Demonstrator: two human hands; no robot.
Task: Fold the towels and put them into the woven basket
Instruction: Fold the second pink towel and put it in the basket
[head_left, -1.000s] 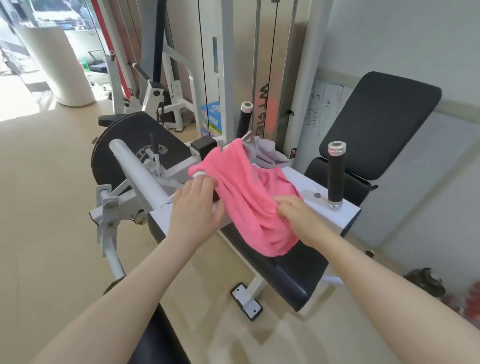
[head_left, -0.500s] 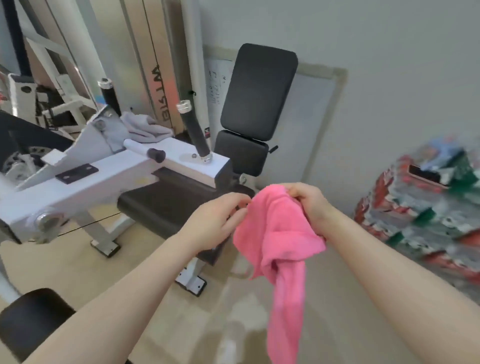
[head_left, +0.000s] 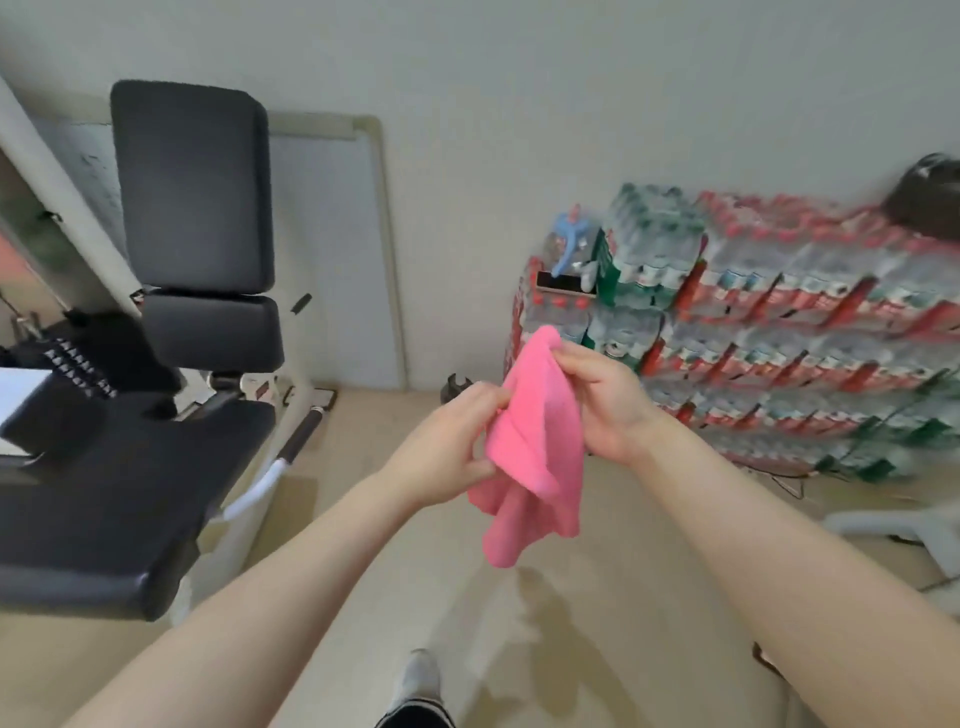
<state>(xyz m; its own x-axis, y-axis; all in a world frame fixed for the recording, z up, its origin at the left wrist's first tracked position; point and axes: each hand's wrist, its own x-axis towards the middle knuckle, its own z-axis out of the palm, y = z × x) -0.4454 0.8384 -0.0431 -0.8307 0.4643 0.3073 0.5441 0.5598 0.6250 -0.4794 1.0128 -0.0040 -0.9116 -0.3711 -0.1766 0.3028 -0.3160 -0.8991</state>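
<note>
- Two hands hold our pink towel (head_left: 535, 447) in mid-air: left hand (head_left: 447, 441) pinching one edge, right hand (head_left: 602, 400) gripping the top.
- We should find matching corners and pull them taut before folding.

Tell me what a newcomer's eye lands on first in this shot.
The pink towel at centre frame, bunched and hanging in mid-air, pinched by the left hand and the right hand. Behind it to the right, stacked packs of bottled water line the wall. On the left stands a black padded gym bench.
</note>
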